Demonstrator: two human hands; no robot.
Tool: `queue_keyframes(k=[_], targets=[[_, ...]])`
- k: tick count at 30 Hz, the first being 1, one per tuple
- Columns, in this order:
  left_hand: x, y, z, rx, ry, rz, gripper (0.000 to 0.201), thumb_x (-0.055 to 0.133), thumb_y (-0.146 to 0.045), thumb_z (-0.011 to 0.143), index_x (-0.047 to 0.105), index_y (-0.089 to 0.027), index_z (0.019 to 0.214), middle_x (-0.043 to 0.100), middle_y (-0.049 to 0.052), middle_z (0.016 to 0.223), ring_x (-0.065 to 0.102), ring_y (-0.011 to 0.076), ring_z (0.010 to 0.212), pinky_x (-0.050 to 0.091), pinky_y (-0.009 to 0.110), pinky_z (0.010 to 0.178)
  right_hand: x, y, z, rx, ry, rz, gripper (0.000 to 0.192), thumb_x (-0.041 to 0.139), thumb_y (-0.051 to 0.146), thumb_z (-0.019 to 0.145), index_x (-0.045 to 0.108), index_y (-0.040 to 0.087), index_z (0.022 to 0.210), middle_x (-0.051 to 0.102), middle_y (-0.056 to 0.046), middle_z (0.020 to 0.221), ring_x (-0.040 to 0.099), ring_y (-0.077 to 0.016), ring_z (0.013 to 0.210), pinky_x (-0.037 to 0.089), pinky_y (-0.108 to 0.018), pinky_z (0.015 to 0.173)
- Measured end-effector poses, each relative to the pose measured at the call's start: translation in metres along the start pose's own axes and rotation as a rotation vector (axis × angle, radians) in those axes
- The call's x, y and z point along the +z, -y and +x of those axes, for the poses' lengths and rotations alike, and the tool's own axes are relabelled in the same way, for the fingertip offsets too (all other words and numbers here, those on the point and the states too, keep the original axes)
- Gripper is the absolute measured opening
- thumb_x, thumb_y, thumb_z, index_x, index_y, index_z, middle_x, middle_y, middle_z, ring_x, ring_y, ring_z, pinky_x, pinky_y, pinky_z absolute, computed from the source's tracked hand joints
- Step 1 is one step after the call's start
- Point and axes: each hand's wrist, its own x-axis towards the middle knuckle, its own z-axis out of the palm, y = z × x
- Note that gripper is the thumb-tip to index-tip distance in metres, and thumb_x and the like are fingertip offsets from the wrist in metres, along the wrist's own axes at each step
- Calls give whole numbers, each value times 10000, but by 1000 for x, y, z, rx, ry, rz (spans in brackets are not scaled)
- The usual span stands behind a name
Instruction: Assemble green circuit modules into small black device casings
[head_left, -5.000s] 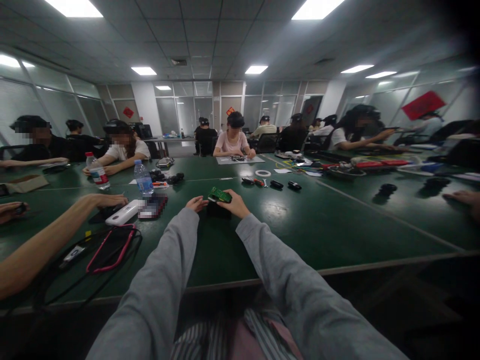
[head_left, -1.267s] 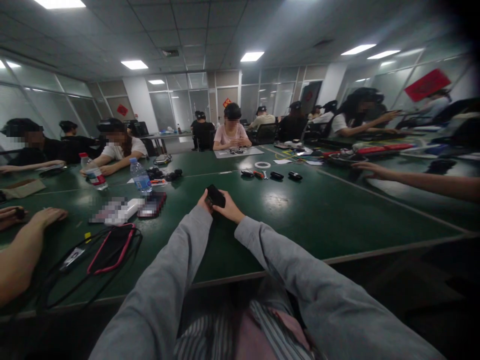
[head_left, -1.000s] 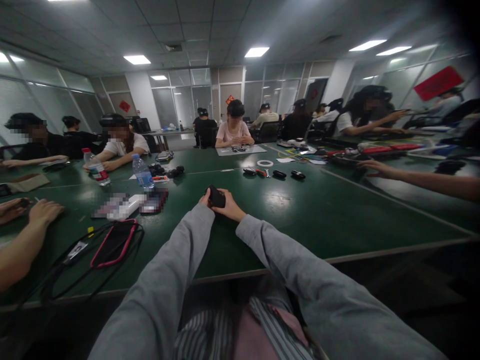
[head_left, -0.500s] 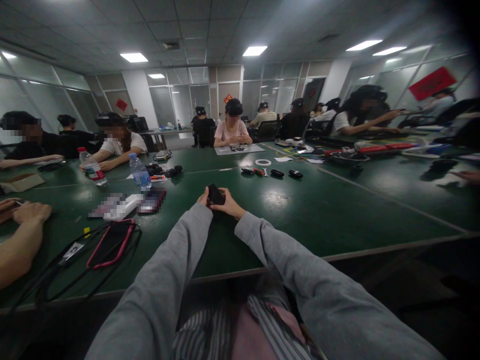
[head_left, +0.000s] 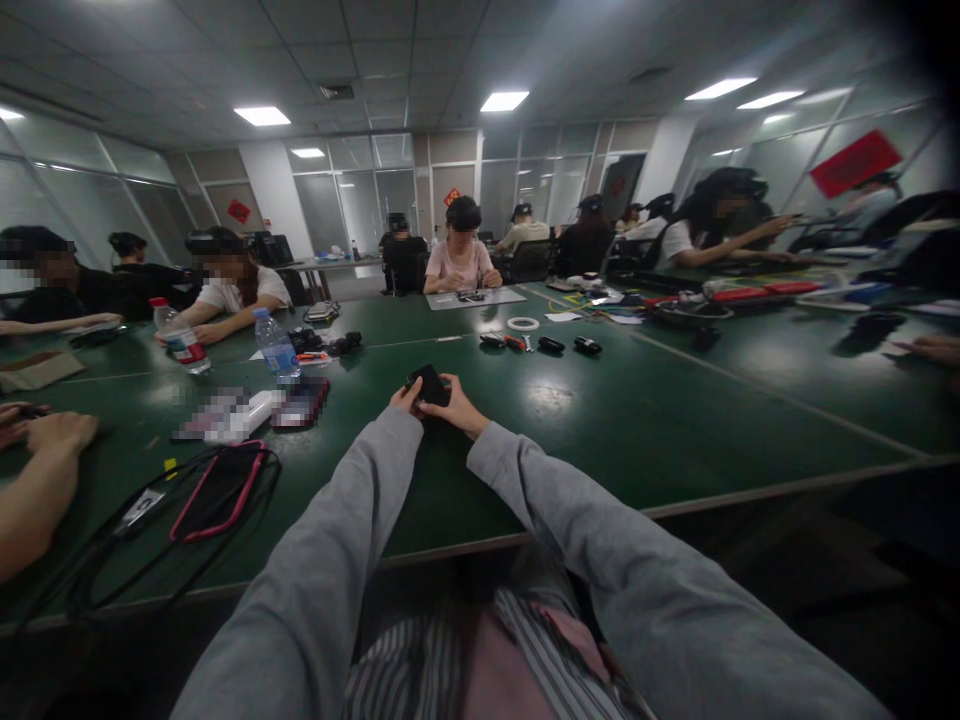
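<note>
Your left hand (head_left: pixel 406 398) and right hand (head_left: pixel 454 405) meet over the green table (head_left: pixel 675 420), both gripping a small black box (head_left: pixel 430 384) held just above the surface; your fingers wrap its sides, so it sits between the two hands. Your grey sleeves run back to the near table edge.

The table is wide, dark green and glossy, catching glare from the ceiling lights (head_left: pixel 503 101). To your left lie a phone in a pink case (head_left: pixel 217 490) ringed by black cables, a white pack (head_left: pixel 247 415) and two water bottles (head_left: pixel 276 345). Further out, near the middle, a tape roll (head_left: pixel 523 323) lies beside a few small dark tools (head_left: pixel 551 344). A co-worker's forearm (head_left: pixel 30 490) rests on the table at your far left.

More people sit around the table, a person in a pink top (head_left: pixel 460 262) opposite you. Glass partitions (head_left: pixel 360 205) line the back of the room, and a red sign (head_left: pixel 855 163) hangs on the right wall.
</note>
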Motion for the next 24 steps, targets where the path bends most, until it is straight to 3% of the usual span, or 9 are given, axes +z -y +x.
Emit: queue_keyframes(k=[8,14,18,21,24], targets=[[-3,-9,-5,57,-75,35,393,735,-326,731,608,-108,1033,682,146,914,689,244,762,563,410,753,-9,-1,10,16,-148,81,875,813,422,530,353,246,1253,488,-47,1099,527,-191,1006,464,-378,916],[-1,-13,-7,70,-86,18,397,701,-380,759,603,-114,1037,685,147,914,691,235,714,565,377,678,-19,1,16,190,-232,267,808,765,421,602,323,258,1258,554,-34,1038,598,-167,850,525,-304,725],[-3,-19,0,-6,-111,0,467,562,-493,838,591,-93,1078,689,130,829,660,193,576,537,322,541,-19,2,16,229,-218,305,585,707,442,678,438,233,1153,600,-23,945,602,-151,774,506,-261,620],[-7,-24,4,-59,-89,27,535,456,-555,870,607,-75,1052,688,119,769,612,155,493,505,285,479,-18,2,16,216,-188,292,414,678,463,700,551,198,991,612,-18,891,590,-138,766,495,-244,632],[-9,-28,4,-69,-94,38,574,423,-575,874,618,-67,1054,671,99,689,592,137,477,497,260,479,-18,0,16,196,-162,234,386,644,511,713,601,176,899,620,-19,845,586,-143,780,494,-250,671]])
